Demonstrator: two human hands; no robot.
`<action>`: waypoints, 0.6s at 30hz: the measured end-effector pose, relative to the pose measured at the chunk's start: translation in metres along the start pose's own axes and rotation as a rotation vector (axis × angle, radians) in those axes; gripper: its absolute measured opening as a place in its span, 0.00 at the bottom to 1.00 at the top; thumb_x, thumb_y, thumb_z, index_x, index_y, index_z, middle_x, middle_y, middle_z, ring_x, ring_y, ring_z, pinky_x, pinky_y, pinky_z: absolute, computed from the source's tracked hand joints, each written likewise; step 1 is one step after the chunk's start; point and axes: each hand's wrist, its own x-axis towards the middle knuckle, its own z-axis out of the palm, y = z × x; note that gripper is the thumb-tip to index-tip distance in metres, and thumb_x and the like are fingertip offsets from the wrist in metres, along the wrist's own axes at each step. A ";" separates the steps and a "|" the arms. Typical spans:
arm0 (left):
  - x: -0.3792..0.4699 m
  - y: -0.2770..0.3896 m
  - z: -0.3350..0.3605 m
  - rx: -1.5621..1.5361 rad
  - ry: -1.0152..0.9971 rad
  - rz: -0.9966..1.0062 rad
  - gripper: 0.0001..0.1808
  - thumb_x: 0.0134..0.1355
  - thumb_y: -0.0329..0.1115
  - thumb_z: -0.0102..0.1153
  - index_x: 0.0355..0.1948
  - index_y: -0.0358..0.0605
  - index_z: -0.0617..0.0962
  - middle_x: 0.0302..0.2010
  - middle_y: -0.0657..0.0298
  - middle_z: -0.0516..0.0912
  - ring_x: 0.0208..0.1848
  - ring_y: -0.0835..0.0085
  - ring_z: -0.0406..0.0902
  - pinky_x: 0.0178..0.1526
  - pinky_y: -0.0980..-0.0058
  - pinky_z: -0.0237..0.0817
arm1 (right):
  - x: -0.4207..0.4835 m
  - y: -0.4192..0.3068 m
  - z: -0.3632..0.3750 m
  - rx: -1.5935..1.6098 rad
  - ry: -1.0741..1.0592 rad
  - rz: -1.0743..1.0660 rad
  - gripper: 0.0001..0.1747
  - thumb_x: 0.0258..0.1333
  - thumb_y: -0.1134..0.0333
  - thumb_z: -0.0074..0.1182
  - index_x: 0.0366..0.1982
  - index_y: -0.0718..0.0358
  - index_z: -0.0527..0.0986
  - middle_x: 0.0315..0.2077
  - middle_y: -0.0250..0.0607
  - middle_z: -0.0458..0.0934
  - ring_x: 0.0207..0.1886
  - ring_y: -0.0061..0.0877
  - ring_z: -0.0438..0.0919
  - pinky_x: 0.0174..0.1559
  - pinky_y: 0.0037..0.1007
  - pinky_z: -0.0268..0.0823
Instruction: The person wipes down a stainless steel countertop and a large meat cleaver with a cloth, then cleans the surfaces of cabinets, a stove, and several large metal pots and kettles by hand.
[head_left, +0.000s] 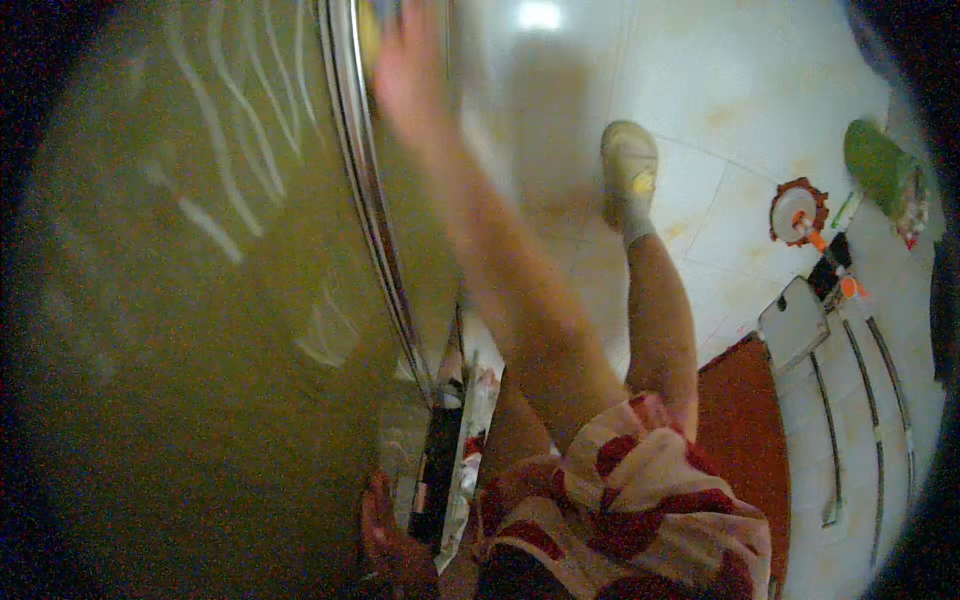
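A large glass panel (247, 315) with whitish wet-looking streaks fills the left of the view, bordered by a shiny metal frame (367, 172). At the top edge, my right hand (409, 79) is blurred and partly cut off. It is by the frame, over a yellow thing (367, 30) with some blue-grey beside it, maybe a sponge or cloth. Low on the left, in shadow, my left hand (386, 525) is beside a dark strip (439, 472) near the panel's lower end. Its fingers point up; its grip is unclear.
Pale floor tiles (675, 82) carry brownish marks. My shoe (630, 169) stands on them. On the right are a reddish-brown board (746, 442), a grey-white flat panel (795, 322), a round white thing with a reddish scalloped rim (795, 214), a green item (874, 161) and dark bars (862, 375).
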 end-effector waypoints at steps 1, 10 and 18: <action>-0.007 0.001 -0.003 -0.130 0.028 -0.054 0.23 0.67 0.39 0.36 0.57 0.31 0.66 0.59 0.51 0.68 0.61 0.63 0.64 0.60 0.63 0.55 | -0.077 -0.017 0.003 -0.175 0.033 0.144 0.26 0.58 0.70 0.42 0.59 0.64 0.59 0.58 0.53 0.59 0.60 0.50 0.59 0.63 0.42 0.49; 0.031 -0.072 -0.027 -0.477 -0.162 0.372 0.22 0.67 0.39 0.38 0.56 0.32 0.68 0.58 0.52 0.69 0.60 0.64 0.64 0.63 0.67 0.50 | -0.187 -0.253 -0.025 0.718 0.191 0.707 0.11 0.59 0.64 0.47 0.41 0.59 0.72 0.34 0.30 0.76 0.38 0.20 0.73 0.40 0.24 0.67; -0.017 0.014 -0.048 -0.508 -0.421 0.384 0.19 0.65 0.37 0.46 0.53 0.37 0.68 0.52 0.59 0.72 0.54 0.70 0.67 0.56 0.67 0.58 | -0.149 -0.418 0.063 -0.301 -0.108 -0.044 0.34 0.56 0.64 0.50 0.59 0.71 0.52 0.51 0.60 0.61 0.54 0.51 0.63 0.57 0.41 0.56</action>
